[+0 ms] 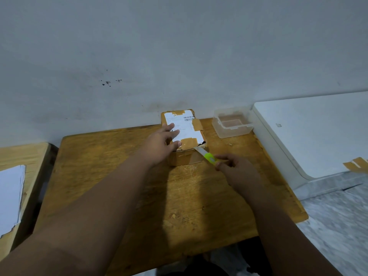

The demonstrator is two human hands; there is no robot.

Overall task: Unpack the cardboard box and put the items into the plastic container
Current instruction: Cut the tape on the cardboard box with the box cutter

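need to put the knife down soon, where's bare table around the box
Bare table left of the box, and the wide stretch by the near edge. Crowded: back right, the narrow gap between box and container.

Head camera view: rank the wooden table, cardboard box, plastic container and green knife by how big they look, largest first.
1. wooden table
2. cardboard box
3. plastic container, a bit smaller than the box
4. green knife, handle partly hidden by the right hand
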